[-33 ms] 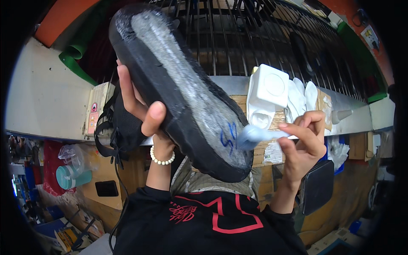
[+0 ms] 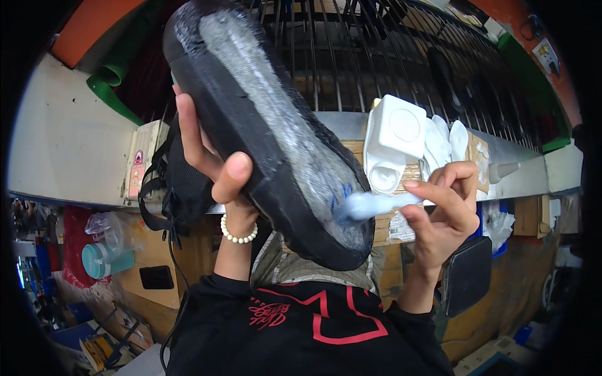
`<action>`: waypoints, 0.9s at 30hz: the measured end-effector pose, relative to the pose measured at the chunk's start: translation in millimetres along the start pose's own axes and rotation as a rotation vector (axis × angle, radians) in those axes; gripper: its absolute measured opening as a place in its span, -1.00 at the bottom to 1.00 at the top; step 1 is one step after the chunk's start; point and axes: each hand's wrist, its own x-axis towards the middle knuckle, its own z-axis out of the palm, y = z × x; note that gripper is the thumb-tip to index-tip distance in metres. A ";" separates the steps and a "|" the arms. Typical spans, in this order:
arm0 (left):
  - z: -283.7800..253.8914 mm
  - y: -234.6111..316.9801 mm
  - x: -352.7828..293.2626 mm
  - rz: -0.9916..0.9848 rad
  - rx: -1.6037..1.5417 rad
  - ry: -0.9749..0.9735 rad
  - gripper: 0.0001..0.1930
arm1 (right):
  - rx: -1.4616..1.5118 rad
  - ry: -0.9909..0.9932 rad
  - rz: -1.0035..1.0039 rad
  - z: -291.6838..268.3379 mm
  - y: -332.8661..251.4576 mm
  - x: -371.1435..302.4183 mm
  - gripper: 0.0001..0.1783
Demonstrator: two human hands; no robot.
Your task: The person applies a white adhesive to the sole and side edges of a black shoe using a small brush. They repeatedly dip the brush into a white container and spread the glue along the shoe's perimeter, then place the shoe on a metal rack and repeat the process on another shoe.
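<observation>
My left hand [image 2: 219, 178], a beaded bracelet at its wrist, grips a black shoe upper [image 2: 229, 131] by its left side. The upper is tilted with its underside facing me, and a grey bottom panel [image 2: 276, 125] runs along it, bearing blue pen marks near the lower end. Between the thumb and fingers of my right hand [image 2: 442, 213] is the handle of a pale blue brush [image 2: 382, 202]. Its head touches the panel beside the pen marks. Just beyond the brush stands a white squarish container [image 2: 398, 128] with a small round white cup [image 2: 384, 178].
White spoon-shaped pieces [image 2: 459, 141] lie right of the container. Beyond the bench stretches a rack of metal rods [image 2: 338, 62] with a dark shoe-like object [image 2: 444, 75]. A black bag [image 2: 188, 188] hangs at the left; a phone [image 2: 157, 277] and teal container [image 2: 108, 260] lie lower left.
The brush has moved left and slightly down over the panel, partly covering the pen marks. The shoe upper has shifted a little with my left hand.
</observation>
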 end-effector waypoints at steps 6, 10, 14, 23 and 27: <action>-4.6 23.6 8.3 -0.319 -0.278 -0.090 0.01 | -0.031 0.029 -0.200 27.9 -15.2 30.9 -0.46; -4.9 38.6 5.3 -0.319 -0.269 -0.127 -0.03 | -0.110 0.041 -0.234 32.3 -19.8 43.2 -0.54; -6.6 51.5 2.4 -0.347 -0.259 -0.200 -0.18 | -0.120 0.083 -0.261 35.0 -23.0 55.0 -0.58; -8.2 50.6 3.5 -0.362 -0.312 -0.347 -0.16 | -0.193 0.189 -0.354 32.3 -26.9 81.5 -0.71; -7.8 50.4 3.3 -0.368 -0.330 -0.363 -0.15 | -0.179 0.199 -0.383 30.1 -17.9 93.2 -0.71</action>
